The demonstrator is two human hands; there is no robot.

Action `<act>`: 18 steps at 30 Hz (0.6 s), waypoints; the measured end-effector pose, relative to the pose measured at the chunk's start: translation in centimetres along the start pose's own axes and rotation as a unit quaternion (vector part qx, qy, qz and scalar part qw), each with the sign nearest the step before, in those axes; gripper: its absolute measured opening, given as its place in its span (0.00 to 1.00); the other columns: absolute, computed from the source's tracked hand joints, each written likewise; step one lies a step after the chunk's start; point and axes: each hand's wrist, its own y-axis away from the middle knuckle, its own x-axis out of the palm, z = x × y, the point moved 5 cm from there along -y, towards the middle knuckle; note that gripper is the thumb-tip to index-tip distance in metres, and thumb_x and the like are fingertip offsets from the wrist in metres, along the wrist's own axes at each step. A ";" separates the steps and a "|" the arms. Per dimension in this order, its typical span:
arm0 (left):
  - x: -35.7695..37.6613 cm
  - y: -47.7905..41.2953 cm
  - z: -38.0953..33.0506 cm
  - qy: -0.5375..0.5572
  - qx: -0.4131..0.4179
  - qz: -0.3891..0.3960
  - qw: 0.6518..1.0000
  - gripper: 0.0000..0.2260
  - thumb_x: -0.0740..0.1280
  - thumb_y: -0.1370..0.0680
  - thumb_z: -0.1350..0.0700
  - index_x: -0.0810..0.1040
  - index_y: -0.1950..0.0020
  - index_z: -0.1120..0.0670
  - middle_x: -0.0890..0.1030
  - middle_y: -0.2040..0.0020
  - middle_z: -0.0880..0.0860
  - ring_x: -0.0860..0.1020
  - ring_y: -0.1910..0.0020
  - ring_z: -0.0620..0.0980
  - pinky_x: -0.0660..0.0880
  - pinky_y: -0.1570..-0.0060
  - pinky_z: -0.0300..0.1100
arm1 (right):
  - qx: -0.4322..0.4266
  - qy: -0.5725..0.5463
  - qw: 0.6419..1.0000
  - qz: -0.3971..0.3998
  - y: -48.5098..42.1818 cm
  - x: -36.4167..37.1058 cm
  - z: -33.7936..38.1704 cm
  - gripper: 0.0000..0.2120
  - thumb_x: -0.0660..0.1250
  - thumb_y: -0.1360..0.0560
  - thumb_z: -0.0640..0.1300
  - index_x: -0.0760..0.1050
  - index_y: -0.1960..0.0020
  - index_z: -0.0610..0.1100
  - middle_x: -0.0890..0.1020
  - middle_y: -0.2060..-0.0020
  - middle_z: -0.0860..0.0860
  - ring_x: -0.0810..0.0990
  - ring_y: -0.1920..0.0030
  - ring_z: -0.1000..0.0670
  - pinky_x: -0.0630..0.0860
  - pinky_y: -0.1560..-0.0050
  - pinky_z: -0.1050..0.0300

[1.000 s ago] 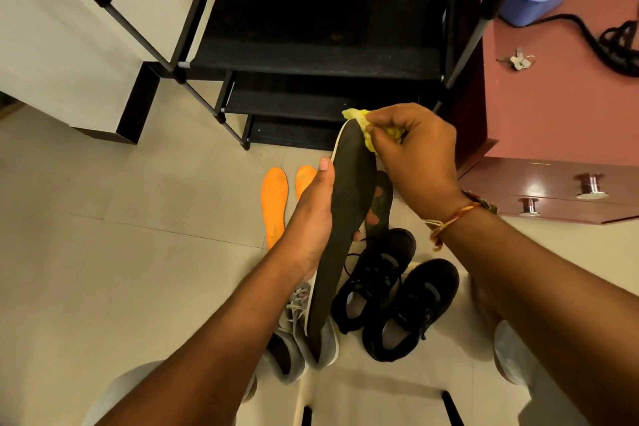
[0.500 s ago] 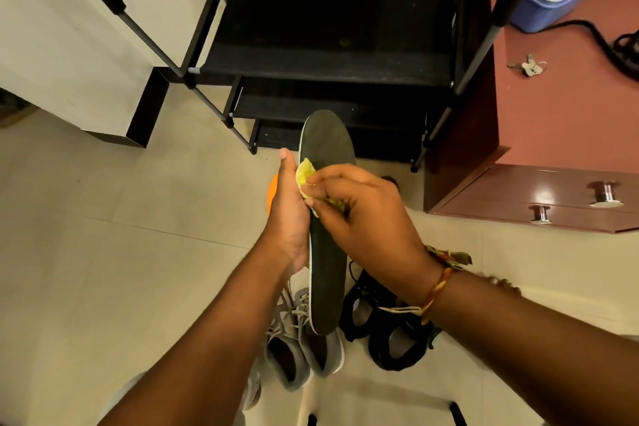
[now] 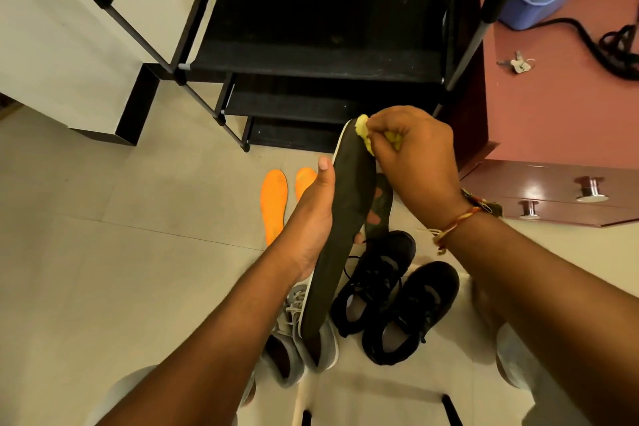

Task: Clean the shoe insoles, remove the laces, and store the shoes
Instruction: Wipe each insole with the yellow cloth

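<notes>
Between both hands, dark insole point(image 3: 345, 204) is sitting tilted: left hand point(image 3: 311, 218) is gripping its middle to brace it, right hand point(image 3: 415, 156) is pinching yellow cloth point(image 3: 362, 126) onto the toe end, likely wiping. Black shoes point(image 3: 380, 266) are waiting laced below the hands.

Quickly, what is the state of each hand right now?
Left hand: closed, holding the dark insole.
Right hand: closed, pinching the yellow cloth against the insole's tip.
</notes>
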 end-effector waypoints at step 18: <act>-1.2 0.1 -1.9 -0.001 0.061 -0.070 0.996 0.36 0.48 0.23 0.29 0.76 0.32 0.53 0.84 0.45 0.57 0.83 0.54 0.52 0.77 0.53 0.54 | -0.041 -0.006 0.999 0.030 1.1 1.0 1.3 0.06 0.71 0.25 0.36 0.83 0.49 0.41 0.83 0.49 0.48 0.80 0.47 0.51 0.80 0.45 0.55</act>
